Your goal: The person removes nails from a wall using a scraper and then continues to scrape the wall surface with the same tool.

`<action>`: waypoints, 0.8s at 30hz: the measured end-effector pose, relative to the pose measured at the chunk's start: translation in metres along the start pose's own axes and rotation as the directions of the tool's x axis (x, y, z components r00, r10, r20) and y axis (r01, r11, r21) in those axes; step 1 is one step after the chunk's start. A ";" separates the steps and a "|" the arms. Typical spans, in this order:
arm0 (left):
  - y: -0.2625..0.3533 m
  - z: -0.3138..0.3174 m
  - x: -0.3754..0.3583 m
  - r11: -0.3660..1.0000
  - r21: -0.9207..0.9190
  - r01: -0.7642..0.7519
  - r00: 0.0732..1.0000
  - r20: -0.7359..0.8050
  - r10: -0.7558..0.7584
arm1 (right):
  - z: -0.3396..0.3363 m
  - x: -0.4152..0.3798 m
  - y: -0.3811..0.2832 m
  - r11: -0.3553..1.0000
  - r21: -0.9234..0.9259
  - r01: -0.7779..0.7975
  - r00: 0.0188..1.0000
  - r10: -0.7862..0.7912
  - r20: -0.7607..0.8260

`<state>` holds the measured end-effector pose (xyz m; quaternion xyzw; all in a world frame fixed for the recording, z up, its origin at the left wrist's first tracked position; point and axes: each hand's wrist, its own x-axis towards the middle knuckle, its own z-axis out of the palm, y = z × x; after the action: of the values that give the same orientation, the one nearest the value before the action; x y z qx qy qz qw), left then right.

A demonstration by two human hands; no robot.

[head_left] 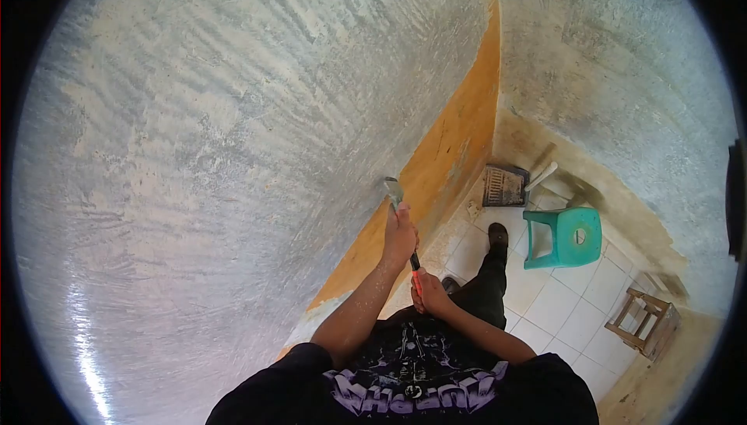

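Both of my hands are closed round a long-handled scraper (395, 190), its flat grey blade against the wall (257, 129) at the upper border of an orange painted strip (447, 141). My left hand (400, 237) grips high up, just below the blade, with the thumb lying along the tool. Lower down, my right hand (430, 293) is wrapped round the red and black handle (416, 273). Grey, scratched surface covers the wall above the strip. Pale dust speckles my left forearm.
On the white tiled floor (554, 304) stand a green plastic stool (580, 237) and a small wooden stool (642, 322). A dark slatted crate (506, 185) sits in the corner beside a pale stick-like piece (542, 176). A second wall (607, 59) closes the right side.
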<state>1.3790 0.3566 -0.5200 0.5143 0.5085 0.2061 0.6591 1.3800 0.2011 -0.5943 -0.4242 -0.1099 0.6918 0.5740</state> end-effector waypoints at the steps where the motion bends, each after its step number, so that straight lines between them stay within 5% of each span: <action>1: -0.002 0.000 0.000 1.000 -0.029 0.009 1.000 0.000 -0.009 | -0.002 -0.001 0.002 1.000 -0.012 0.001 1.000 -0.001 0.003; 24: 0.006 0.020 0.007 0.998 0.055 -0.024 0.997 -0.078 0.028 | -0.020 0.001 -0.016 0.998 0.013 -0.061 0.997 0.060 0.040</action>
<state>1.4015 0.3552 -0.5189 0.5302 0.5326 0.2206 0.6217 1.4051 0.2009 -0.5969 -0.4093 -0.1034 0.7179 0.5536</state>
